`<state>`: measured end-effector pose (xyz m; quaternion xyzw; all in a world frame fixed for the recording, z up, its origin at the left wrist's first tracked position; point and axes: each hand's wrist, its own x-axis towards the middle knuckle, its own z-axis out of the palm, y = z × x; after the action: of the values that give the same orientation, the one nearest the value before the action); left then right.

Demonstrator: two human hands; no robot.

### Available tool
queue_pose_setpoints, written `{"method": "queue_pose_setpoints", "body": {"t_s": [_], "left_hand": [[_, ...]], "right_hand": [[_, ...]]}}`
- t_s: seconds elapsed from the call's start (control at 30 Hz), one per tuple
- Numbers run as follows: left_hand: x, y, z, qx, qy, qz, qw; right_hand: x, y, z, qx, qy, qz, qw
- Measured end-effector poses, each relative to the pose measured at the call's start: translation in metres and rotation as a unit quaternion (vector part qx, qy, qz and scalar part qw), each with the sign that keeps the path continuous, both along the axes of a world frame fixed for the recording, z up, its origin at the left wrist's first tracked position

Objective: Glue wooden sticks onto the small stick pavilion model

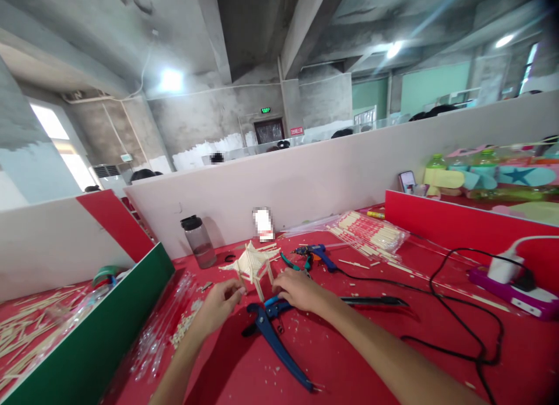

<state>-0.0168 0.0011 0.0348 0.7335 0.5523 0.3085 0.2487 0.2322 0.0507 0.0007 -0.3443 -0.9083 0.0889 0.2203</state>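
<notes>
Both hands at a small stick model on the red desk (349, 358).
Left hand (218, 306) and right hand (297, 290), grip pinching legs of stick model (253, 264); blue cutters (273, 335) just below.

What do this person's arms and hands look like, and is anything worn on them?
Both arms are bare as far as the picture shows: no sleeves, gloves, watch or bracelet. The left hand and the right hand are uncovered too, and no rings can be made out at this size. The forearms are slim and run out of the bottom edge of the picture.
</notes>
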Motion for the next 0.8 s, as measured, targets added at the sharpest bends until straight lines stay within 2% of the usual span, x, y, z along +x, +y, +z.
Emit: {"method": "queue_pose_setpoints", "body": {"t_s": [0.13,0.23,0.37,0.43,0.6,0.8], "left_hand": [[0.003,-0.003,0.004,-0.008,-0.007,-0.003,1.000],[0.003,-0.004,0.005,-0.016,-0.018,-0.015,1.000],[0.000,0.000,0.001,-0.015,-0.039,-0.022,0.999],[-0.001,0.001,-0.001,-0.013,-0.041,-0.024,0.999],[0.003,-0.002,0.000,-0.036,-0.053,-0.017,0.998],[0.016,-0.009,0.007,-0.088,-0.110,-0.018,0.990]], "right_hand": [[-0.003,-0.003,0.003,0.013,-0.063,-0.002,0.998],[0.000,-0.002,0.007,0.006,-0.059,-0.016,0.998],[0.007,0.001,0.013,-0.085,0.055,0.008,0.995],[0.011,0.002,0.019,-0.136,0.127,0.058,0.981],[0.015,0.000,0.032,-0.188,0.240,0.157,0.939],[0.009,0.002,0.029,-0.205,0.353,0.150,0.901]]}}
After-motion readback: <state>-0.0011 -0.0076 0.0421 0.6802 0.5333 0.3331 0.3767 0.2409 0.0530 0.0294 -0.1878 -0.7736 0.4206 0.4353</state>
